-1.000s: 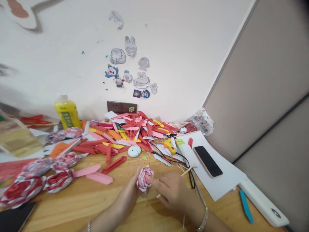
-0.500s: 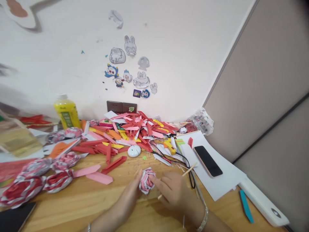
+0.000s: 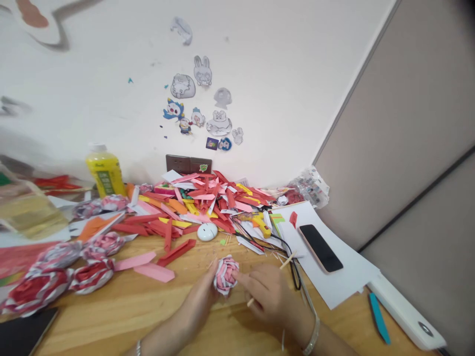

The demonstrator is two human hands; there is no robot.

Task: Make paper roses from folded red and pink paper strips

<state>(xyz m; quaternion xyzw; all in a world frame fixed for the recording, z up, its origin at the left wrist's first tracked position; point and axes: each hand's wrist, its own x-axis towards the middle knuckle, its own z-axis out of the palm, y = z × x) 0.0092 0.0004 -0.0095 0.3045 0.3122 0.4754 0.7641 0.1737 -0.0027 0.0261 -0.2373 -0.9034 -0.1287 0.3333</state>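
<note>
My left hand point(image 3: 202, 296) is closed around the side of a pink and white paper flower point(image 3: 225, 276), held just above the wooden table. With its index finger stretched to the flower's right edge, my right hand point(image 3: 269, 294) grips a thin wooden stick point(image 3: 288, 259) in its other fingers. The stick slants through the hand, one end out above the knuckles and the other below the palm. To the left lie two pink folded paper strips point(image 3: 154, 272) and, further over, red and white paper flowers point(image 3: 92, 276).
A heap of folded paper strips point(image 3: 208, 198) lies against the wall. Right of it are a yellow glue gun point(image 3: 261, 225) with a black cable, a phone point(image 3: 321, 247) on white paper, a white power strip point(image 3: 404, 314) and a teal tool point(image 3: 379, 317). A yellow bottle point(image 3: 106, 170) stands back left.
The right hand has shifted slightly, its index fingertip staying at the flower's edge, and the stick has tilted a little. The flower has turned slightly in my left hand.
</note>
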